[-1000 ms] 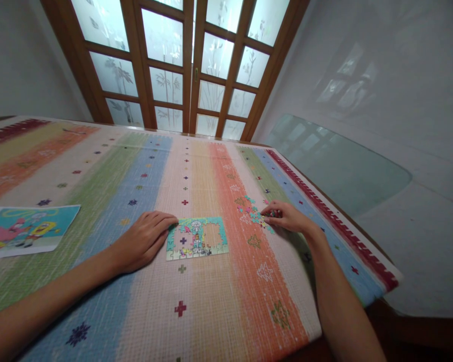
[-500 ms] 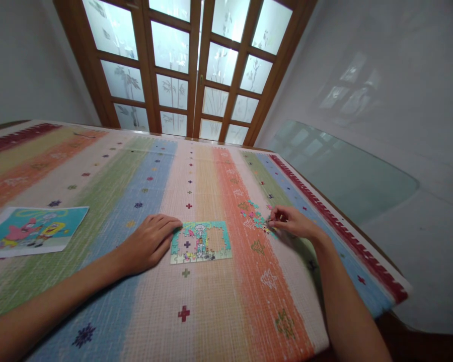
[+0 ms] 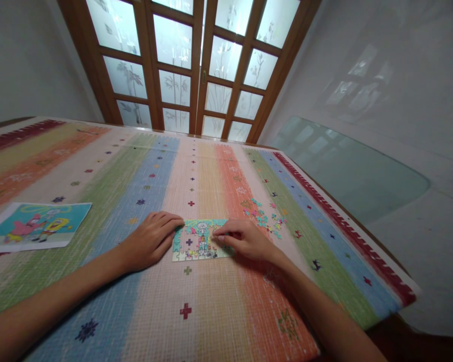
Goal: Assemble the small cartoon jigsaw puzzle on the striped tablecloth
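A small, partly assembled jigsaw puzzle (image 3: 194,240) lies on the striped tablecloth (image 3: 211,311) in front of me. My left hand (image 3: 151,240) rests flat beside the puzzle's left edge, fingertips touching it, fingers together and holding nothing. My right hand (image 3: 243,239) lies over the puzzle's right part, fingers pinched on something small that I cannot make out, at the gap in the picture. Several loose puzzle pieces (image 3: 266,218) are scattered just right of the puzzle.
A cartoon reference picture (image 3: 38,226) lies at the left of the table. The table's right edge (image 3: 362,251) runs with a dark red border. Wooden doors with frosted glass panes (image 3: 189,65) stand behind the table, and a glass sheet (image 3: 347,171) leans at the right wall.
My right hand moved left from the loose pieces to the right part of the puzzle. My left hand stayed in place. The view shifted slightly.
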